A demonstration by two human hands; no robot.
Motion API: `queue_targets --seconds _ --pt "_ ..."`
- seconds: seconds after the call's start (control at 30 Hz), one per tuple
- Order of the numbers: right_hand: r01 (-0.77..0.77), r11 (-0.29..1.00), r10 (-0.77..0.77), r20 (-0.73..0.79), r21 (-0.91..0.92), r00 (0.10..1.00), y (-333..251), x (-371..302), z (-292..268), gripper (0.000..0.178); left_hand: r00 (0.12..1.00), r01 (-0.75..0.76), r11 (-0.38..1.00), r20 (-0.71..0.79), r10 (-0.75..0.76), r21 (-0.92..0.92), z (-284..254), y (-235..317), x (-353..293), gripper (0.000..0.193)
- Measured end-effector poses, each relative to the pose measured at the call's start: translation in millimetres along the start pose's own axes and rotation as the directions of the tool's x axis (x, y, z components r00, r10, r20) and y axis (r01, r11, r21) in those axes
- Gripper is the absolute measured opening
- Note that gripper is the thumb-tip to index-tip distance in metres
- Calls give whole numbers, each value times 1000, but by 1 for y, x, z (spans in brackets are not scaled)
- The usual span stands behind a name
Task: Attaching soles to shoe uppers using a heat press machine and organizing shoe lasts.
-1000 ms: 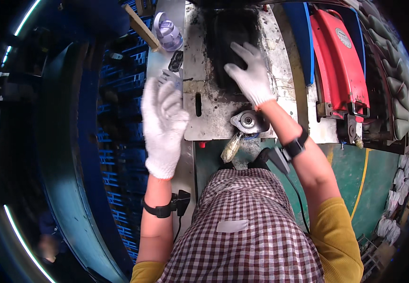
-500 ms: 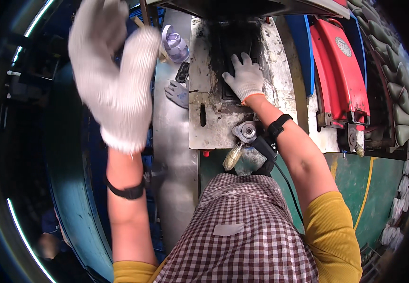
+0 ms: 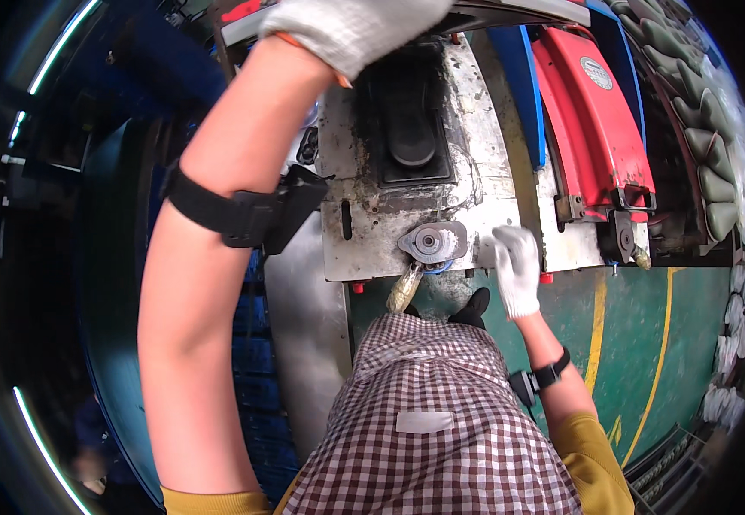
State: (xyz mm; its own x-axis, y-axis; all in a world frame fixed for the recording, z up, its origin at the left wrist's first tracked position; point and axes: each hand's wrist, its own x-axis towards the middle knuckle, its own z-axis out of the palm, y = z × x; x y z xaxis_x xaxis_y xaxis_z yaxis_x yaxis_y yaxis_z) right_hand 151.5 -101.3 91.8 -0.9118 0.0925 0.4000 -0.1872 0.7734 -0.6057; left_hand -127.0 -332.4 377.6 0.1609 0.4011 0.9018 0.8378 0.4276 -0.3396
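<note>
My left hand (image 3: 355, 30), in a white knit glove, is high at the top edge, against the raised lid (image 3: 518, 9) of the machine. Its fingers are blurred and partly cut off. My right hand (image 3: 518, 270), gloved alike, hovers at the front edge of the scuffed metal plate (image 3: 364, 249), fingers loosely bent and apart, holding nothing visible. To its left is a round metal pivot (image 3: 429, 243) with a tape-wrapped handle (image 3: 404, 287). Behind lies a black mould (image 3: 424, 178) holding a dark, sole-shaped piece (image 3: 411, 142).
A red, hinged machine cover (image 3: 591, 120) stands at the right between blue panels (image 3: 520, 103). Beyond it, several grey-green padded pieces (image 3: 703, 137) line a rack. A steel surface (image 3: 304, 326) runs along the left. Yellow lines (image 3: 651, 369) mark the green floor.
My right hand has left the black mould and come back toward me, to the plate's front edge. My left hand has swung right and forward to the raised lid. The view has shifted slightly.
</note>
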Motion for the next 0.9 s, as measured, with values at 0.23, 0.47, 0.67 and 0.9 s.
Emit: queue_targets --seconds 0.23,0.47,0.67,0.9 --pt "-518 807 409 365 283 836 -17 -57 -6 20 812 442 895 397 -427 60 -12 -25 12 34" --pt "-963 172 80 972 206 222 -56 -37 42 60 487 595 793 726 -486 132 -26 29 -24 37" --pt "-973 -176 -140 974 151 176 -76 -33 82 73 147 690 720 960 -240 75 -19 109 -90 42" --pt "-907 -414 -233 954 79 189 -90 -33 93 53 15 686 690 944 -330 230 -7 177 -154 44"
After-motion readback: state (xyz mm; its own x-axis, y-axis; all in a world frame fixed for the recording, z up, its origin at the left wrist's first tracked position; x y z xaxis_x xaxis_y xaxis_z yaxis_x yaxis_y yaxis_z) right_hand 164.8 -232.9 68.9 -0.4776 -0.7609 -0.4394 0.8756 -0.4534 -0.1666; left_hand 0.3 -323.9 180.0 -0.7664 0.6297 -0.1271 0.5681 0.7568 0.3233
